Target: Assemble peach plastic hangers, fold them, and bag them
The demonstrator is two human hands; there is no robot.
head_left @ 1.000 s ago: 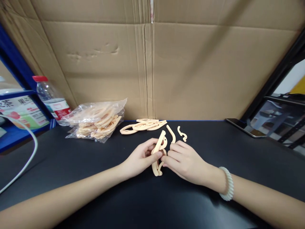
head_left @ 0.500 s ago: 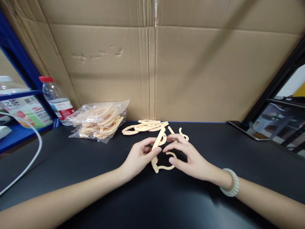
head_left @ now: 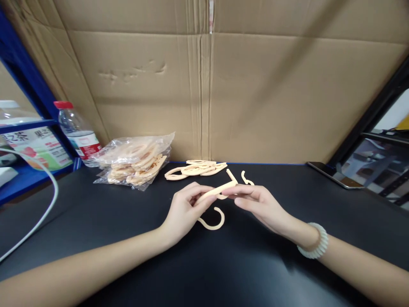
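My left hand (head_left: 188,209) is closed around one end of a cream-coloured hanger (head_left: 220,188), whose bar points up to the right. A curved hook (head_left: 214,226) of the same colour shows below the fingers, over the black table. At the hanger's other end, the fingertips of my right hand (head_left: 263,207) touch the bar, with the thumb apart from it. Just beyond, a short straight piece (head_left: 231,175) and a small hook-shaped piece (head_left: 245,178) lie on the table, partly hidden by my right hand and the hanger.
Several cream hangers (head_left: 194,169) lie by the cardboard wall (head_left: 143,94). To their left are clear bags of hangers (head_left: 134,164) and a red-capped bottle (head_left: 79,134). A phone (head_left: 334,175) rests at the back right; a white cable (head_left: 53,200) curves at the left.
The held hanger has tilted from steep to nearly level, and its hook has swung left. My right hand has moved slightly right, its fingertips now on the bar.
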